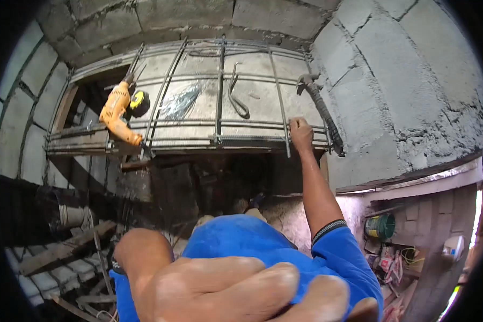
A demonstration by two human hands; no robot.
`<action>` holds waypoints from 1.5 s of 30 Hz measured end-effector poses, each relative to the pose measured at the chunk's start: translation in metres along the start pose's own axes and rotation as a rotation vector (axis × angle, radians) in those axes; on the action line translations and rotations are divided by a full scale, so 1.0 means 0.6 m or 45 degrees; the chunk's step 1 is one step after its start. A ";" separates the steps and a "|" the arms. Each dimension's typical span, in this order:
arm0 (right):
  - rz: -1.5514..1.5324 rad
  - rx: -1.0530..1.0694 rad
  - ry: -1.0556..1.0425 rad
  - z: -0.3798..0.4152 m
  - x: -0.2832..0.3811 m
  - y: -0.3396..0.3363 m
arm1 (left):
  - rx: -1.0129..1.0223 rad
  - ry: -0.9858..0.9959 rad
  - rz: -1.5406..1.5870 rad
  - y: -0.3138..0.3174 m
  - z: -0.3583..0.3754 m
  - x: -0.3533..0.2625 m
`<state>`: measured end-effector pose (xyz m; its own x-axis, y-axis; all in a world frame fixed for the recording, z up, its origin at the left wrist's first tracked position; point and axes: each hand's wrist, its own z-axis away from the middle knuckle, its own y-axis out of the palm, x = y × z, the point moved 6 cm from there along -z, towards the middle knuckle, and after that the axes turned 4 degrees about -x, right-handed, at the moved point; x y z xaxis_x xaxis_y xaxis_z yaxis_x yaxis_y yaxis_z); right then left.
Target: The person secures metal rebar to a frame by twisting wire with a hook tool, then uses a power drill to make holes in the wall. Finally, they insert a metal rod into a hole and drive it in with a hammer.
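My left hand (225, 292) is raised very close to the camera, large and slightly blurred. Its fingers are loosely bent and a little apart, with nothing visible in them; the palm is hidden. At the near right of a steel bar frame, my right hand (301, 131) has its fingers closed on a rebar (280, 99). Just right of that hand, a claw hammer (321, 104) with a dark wrapped handle leans over the bars. A bent steel hook (235, 94) lies inside the frame, left of my right hand.
An orange power drill (116, 110) and a yellow-black tape measure (139, 102) rest at the left of the frame. Between the bars lies a bundle of thin wire (181, 102). Concrete block walls (383, 80) enclose the frame. Below right hangs a green bucket (380, 226).
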<state>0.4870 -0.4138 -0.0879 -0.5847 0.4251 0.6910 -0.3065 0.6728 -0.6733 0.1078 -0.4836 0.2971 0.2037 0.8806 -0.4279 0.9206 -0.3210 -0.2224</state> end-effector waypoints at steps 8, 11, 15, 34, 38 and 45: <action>0.125 0.077 -0.018 -0.004 -0.002 0.009 | 0.769 0.229 0.662 0.009 0.028 0.055; 0.207 0.025 -0.081 -0.007 -0.030 0.022 | 1.378 0.023 1.075 0.051 0.100 0.064; 0.051 0.053 -0.079 -0.012 -0.016 0.002 | 1.691 -0.229 1.060 0.033 0.180 0.139; -0.383 -0.001 0.056 -0.005 -0.008 -0.022 | -0.169 -1.336 0.023 -0.006 0.334 0.536; -0.743 -0.272 0.289 0.008 -0.016 -0.090 | 0.513 -1.500 0.925 0.121 0.188 0.365; -0.538 -0.504 0.302 -0.022 -0.029 -0.217 | 0.898 -0.025 1.780 0.187 0.016 0.088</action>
<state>0.5470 -0.5011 -0.0089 -0.2771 0.1653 0.9465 -0.1466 0.9663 -0.2117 0.2185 -0.4765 0.2413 0.7214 -0.2468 -0.6470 -0.3249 -0.9457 -0.0016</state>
